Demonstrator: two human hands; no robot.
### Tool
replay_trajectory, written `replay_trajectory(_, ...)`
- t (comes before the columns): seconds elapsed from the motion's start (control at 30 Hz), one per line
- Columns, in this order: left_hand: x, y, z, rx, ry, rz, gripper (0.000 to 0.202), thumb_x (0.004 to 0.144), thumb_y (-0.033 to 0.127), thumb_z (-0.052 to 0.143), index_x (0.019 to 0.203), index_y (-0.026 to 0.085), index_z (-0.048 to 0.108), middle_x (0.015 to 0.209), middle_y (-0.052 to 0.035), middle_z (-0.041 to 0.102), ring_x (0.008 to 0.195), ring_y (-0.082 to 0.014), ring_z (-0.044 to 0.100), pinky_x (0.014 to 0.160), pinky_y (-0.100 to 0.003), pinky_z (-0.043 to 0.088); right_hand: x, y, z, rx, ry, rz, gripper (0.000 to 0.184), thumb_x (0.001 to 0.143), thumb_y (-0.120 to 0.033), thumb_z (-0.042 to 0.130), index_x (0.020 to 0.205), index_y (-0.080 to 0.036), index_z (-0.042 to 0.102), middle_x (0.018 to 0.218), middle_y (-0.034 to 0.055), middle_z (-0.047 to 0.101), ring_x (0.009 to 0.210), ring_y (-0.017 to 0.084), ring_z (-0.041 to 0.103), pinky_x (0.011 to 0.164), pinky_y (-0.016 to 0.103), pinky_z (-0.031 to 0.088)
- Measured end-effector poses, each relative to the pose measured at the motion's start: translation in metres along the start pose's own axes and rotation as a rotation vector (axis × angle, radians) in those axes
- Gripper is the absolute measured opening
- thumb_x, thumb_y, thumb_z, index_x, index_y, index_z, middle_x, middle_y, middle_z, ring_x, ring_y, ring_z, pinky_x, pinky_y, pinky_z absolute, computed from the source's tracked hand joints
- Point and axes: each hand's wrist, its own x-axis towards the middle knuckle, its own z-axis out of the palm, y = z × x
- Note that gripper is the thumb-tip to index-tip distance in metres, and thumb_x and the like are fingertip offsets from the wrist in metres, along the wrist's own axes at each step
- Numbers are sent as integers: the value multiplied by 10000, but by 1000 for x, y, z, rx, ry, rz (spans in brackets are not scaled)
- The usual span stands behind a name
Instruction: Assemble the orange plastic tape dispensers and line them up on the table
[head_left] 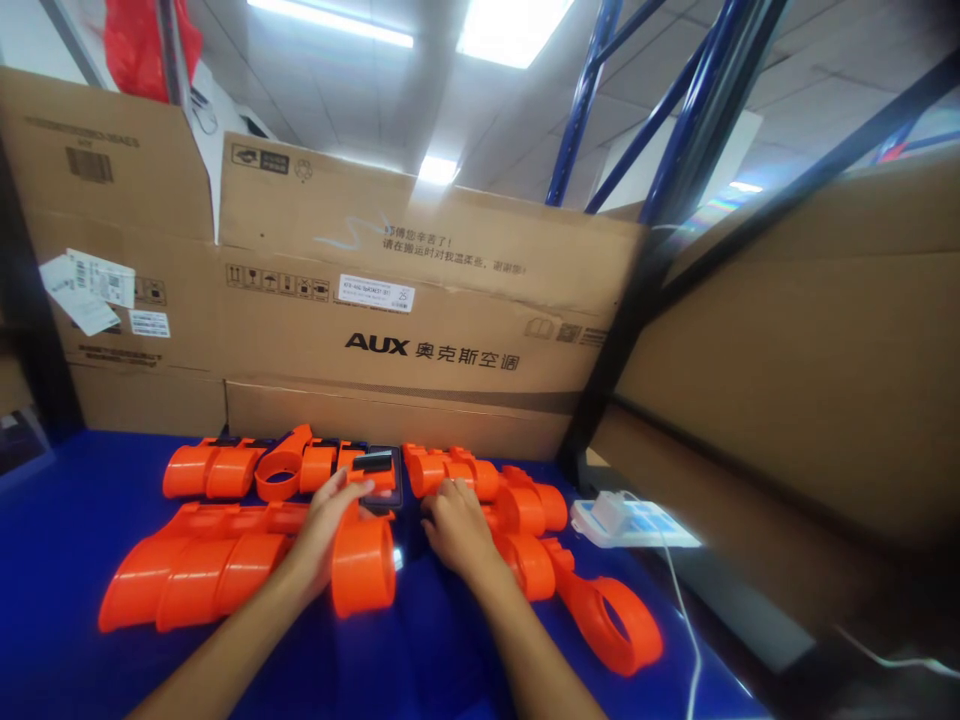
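Cardboard boxes [420, 330] wall back of counter [60, 520]. Orange plastic housings [195, 570] lie mid-counter: likely light, stiff, slick; grasp round ribbed barrel. Left hand [330, 525] open, flat atop one; right hand [454, 525] curled against another, grip unclear.

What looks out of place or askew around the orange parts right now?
Two paper labels on the left carton hang crooked and half peeled. A white device sits at the blue table's right edge, its cable trailing off the front.
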Motion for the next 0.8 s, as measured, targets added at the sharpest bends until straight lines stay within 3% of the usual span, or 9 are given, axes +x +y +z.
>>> replay_trajectory(0.23,-3,2,3,-7,46,-21,518,651,255,814,1128,145,647,822,-71,769,500,-145,641,524,-243,464,-4,3,-5,105,69,-19,107,861,-222,584,900,-196,681,1023,129,643,988,304,544,903,428,396)
replay_trajectory(0.47,-2,-1,3,-50,74,10,587,623,251,834,1163,138,637,814,-72,766,741,-241,731,656,-278,520,2,-2,-9,479,228,-97,35,857,-199,561,855,-205,595,929,63,629,883,222,586,782,328,459)
replay_trajectory(0.67,-4,1,6,-30,28,37,443,649,228,811,1053,158,644,811,-47,761,480,-136,637,514,-234,482,3,-5,-2,656,156,-78,51,801,-170,606,833,-205,585,837,29,630,700,175,585,637,279,455)
replay_trajectory(0.8,-4,1,6,-6,-5,47,427,653,262,820,1028,155,644,806,-51,755,483,-131,634,502,-225,482,4,-9,0,852,239,-42,170,805,-186,615,973,-208,596,966,47,642,703,165,592,649,291,484)
